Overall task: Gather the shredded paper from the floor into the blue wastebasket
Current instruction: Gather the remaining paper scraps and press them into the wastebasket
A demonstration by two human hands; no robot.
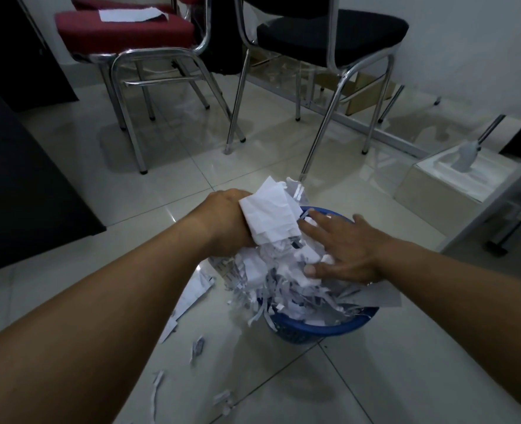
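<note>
Shredded paper [286, 270] is being shown heaped in the blue wastebasket [314, 327], a little right of and below the centre of the frame. The heap is rising above the rim, and strips are hanging over the edge at the lower left.

A crumpled white sheet [268, 215] is being gripped at the top of the heap by the left hand [227, 223]. That hand is being seen from the back, with its fingers curled round the paper. The right hand [342, 249] is being pressed flat on the right side of the heap, fingers straight and spread, thumb touching the shreds; nothing is being grasped by it. Both bare forearms are being stretched in from the bottom corners of the frame.

Flat sheets [192, 298] are lying on the pale tiled floor [375, 377] just left of the wastebasket, and loose strips [158, 390] are scattered in the lower middle of the frame, apart from it.

A red chair [124, 29] is standing at the upper left, with a white paper [130, 14] lying on its seat. A black chair [329, 35] is standing at the upper right of centre. A white box [445, 185] is sitting at the right edge; what is inside it cannot be told.
</note>
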